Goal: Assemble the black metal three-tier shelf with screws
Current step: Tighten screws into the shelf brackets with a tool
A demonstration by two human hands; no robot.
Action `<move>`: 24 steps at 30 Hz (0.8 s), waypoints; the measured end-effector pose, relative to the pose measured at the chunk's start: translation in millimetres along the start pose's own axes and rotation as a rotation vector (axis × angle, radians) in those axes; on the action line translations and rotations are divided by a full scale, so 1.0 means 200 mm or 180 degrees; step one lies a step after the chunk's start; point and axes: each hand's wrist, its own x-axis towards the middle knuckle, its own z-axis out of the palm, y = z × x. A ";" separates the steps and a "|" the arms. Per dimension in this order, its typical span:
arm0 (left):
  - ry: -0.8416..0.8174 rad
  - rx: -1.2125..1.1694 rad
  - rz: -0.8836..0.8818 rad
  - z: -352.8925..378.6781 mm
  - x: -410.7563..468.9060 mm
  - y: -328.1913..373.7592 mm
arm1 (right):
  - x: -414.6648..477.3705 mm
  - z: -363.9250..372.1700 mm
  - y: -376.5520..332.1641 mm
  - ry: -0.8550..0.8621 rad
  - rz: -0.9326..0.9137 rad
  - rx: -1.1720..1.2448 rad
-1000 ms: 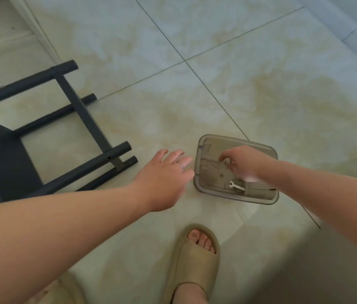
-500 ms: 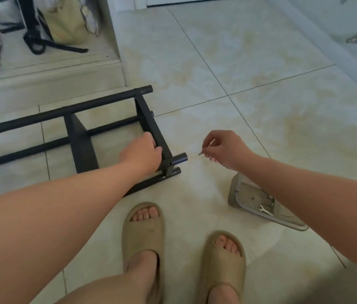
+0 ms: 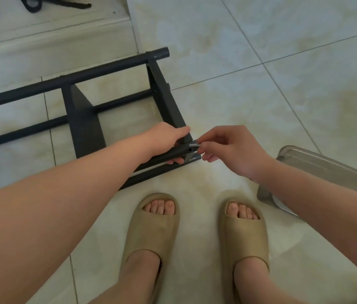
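shelf: the black metal three-tier shelf frame (image 3: 85, 128) was lying on its side on the pale glossy tiled floor (image 3: 260, 106), out at roughly 10 o'clock from the person's feet. My guess is it was tipped over so the end joint sat where both hands could reach it.

left hand: the left hand (image 3: 166, 139) was wrapped round the end of a black round metal tube (image 3: 178, 152), thumb on top and fingers underneath. It looked like a bracing grip to stop the tube from rolling while the fastener went in.

right hand: the right hand (image 3: 230, 150) had a small silver screw (image 3: 194, 145) pinched at its fingertips, with the spare fingers curled loosely below.

screw vs joint: the screw pointed toward 9 o'clock, its tip right at the corner where the tube met the black flat upright bar (image 3: 166, 102). I honestly couldn't tell if it had started into a hole.

hands vs joint: the two hands were close together but not touching. The joint sat between them, with the left hand at its 9 o'clock and the right at its 3 o'clock.

tray: a grey translucent plastic tray (image 3: 326, 167) sat on the floor at about 4 o'clock from the right hand, half hidden by that forearm. It was probably parked there so the hardware stayed in easy reach, though I couldn't see what was in it.

feet: a pair of beige foam slides (image 3: 153, 227) were planted at 6 o'clock, just short of the frame.

progress: I'd say this corner was not yet fastened.
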 end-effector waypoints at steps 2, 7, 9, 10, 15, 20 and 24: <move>0.0075 -0.0023 0.0045 0.01 0.02 -0.02 | 0.01 0.01 0.04 -0.0024 -0.0079 0.0068; 0.0187 -0.0062 0.0208 0.02 0.05 -0.05 | 0.03 0.04 0.12 0.0096 -0.0214 0.0271; 0.0241 -0.0025 0.0248 0.03 0.05 -0.06 | 0.02 0.05 0.13 0.0122 -0.0243 0.0265; 0.0247 -0.0027 0.0259 0.04 0.05 -0.07 | 0.01 0.06 0.14 0.0127 -0.0253 0.0237; 0.0285 0.0037 0.0328 0.05 0.06 -0.07 | -0.01 0.05 0.14 0.0142 -0.0259 0.0162; 0.0281 0.0064 0.0361 0.05 0.06 -0.08 | -0.03 0.06 0.14 0.0101 -0.0208 0.0019; 0.0306 0.0109 0.0350 0.05 0.06 -0.07 | -0.03 0.08 0.13 0.0147 -0.0251 -0.0124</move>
